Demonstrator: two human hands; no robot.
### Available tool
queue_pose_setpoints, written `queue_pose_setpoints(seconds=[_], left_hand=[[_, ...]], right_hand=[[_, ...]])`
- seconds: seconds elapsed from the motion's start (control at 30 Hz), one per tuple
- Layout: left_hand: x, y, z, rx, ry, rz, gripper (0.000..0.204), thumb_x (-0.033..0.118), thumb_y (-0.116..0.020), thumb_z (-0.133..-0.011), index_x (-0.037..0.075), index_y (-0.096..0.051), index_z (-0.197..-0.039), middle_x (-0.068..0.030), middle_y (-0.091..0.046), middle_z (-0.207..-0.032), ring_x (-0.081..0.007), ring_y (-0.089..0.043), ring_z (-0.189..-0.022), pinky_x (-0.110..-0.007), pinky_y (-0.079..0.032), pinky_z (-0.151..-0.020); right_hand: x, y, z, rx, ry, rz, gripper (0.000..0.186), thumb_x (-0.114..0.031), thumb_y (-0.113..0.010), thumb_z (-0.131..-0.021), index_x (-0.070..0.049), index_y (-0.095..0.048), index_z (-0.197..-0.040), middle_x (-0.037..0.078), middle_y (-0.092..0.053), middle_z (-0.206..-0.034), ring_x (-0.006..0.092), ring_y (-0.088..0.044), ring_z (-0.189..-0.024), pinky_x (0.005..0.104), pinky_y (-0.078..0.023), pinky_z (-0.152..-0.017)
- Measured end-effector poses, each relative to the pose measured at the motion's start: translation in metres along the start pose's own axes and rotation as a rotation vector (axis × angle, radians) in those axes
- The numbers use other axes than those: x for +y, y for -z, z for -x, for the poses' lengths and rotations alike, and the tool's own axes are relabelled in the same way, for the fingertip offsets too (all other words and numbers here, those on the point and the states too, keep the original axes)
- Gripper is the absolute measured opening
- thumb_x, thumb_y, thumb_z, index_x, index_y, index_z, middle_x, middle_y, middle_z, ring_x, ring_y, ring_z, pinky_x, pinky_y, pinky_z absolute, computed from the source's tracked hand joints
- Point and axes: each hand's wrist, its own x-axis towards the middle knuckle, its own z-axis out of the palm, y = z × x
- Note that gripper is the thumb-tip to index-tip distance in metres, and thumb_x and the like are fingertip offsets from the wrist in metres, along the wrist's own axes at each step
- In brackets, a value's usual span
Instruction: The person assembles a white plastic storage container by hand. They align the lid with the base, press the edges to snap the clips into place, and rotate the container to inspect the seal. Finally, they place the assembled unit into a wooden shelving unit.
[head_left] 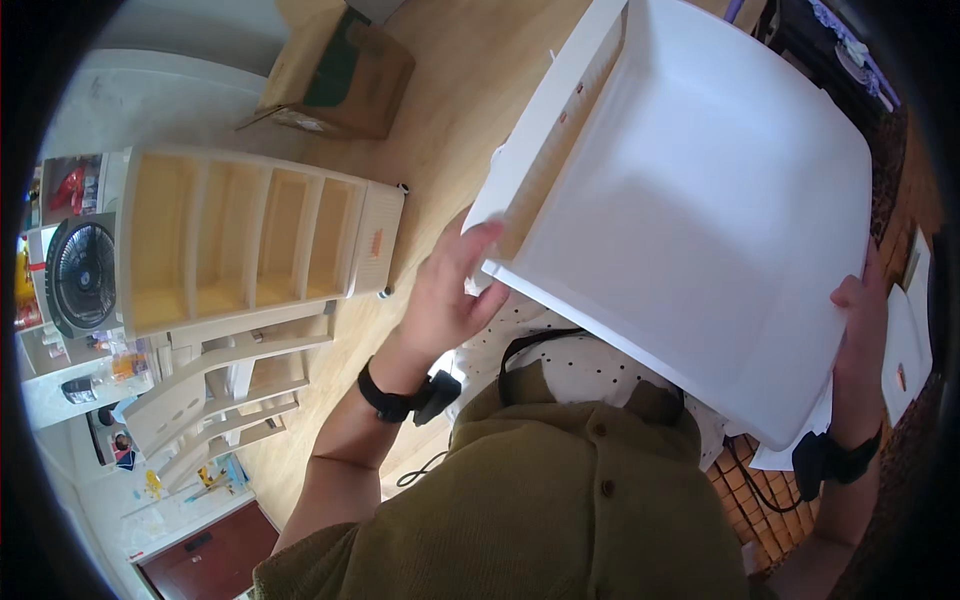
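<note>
Gripping white drawer (690,200) from both sides: left hand (450,292) is clamping near-left corner between thumb and fingers, right hand (862,325) is clasping right side wall. Drawer is slanting in front of olive shirt (560,500), over spotted cloth (588,362), hollow side facing person. Cream cabinet (230,240) is standing at left on wooden floor (450,100); cardboard box (375,85) is resting beyond, along floor's wall edge.
</note>
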Motion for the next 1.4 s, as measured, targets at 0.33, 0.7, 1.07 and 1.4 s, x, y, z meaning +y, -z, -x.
queue_pose_setpoints(seconds=[0.33,0.7,1.07,1.4], left_hand=[[0.011,0.039,-0.042,-0.053,-0.026,-0.112,0.061,0.006,-0.066,-0.076,0.004,-0.04,-0.131,-0.0163,-0.055,-0.123,-0.0345,-0.058,-0.099,-0.039,-0.048,-0.083],[0.039,0.054,-0.07,0.014,-0.185,-0.025,0.066,0.014,-0.065,-0.078,0.001,-0.033,-0.134,-0.0206,-0.056,-0.118,-0.0384,-0.059,-0.095,-0.041,-0.05,-0.08],[0.025,0.05,-0.072,0.184,-0.122,0.306,0.065,0.018,-0.072,-0.074,0.0,-0.042,-0.128,-0.0163,-0.058,-0.115,-0.0287,-0.059,-0.102,-0.035,-0.047,-0.09],[0.023,0.014,-0.085,0.41,-0.262,-0.098,0.043,0.011,-0.069,-0.073,0.001,-0.057,-0.113,-0.013,-0.056,-0.095,-0.0294,-0.055,-0.087,-0.034,-0.047,-0.074]], right_hand=[[0.019,0.034,-0.009,0.006,-0.051,-0.037,0.073,-0.018,-0.046,-0.061,-0.001,-0.04,-0.132,0.016,-0.052,-0.108,0.0273,-0.054,-0.098,0.0354,-0.046,-0.08],[0.025,0.026,-0.006,-0.286,-0.145,-0.472,0.074,0.0,-0.041,-0.058,0.002,-0.036,-0.132,0.019,-0.049,-0.112,0.032,-0.053,-0.106,0.0417,-0.047,-0.094],[0.053,0.032,-0.011,-0.379,-0.193,-0.527,0.085,-0.001,-0.046,-0.051,0.0,-0.032,-0.135,0.022,-0.046,-0.118,0.0396,-0.049,-0.113,0.0484,-0.047,-0.094],[0.04,0.023,-0.003,-0.269,-0.218,-0.511,0.079,-0.001,-0.047,-0.053,0.002,-0.035,-0.131,0.022,-0.051,-0.116,0.0391,-0.056,-0.105,0.0456,-0.051,-0.091]])
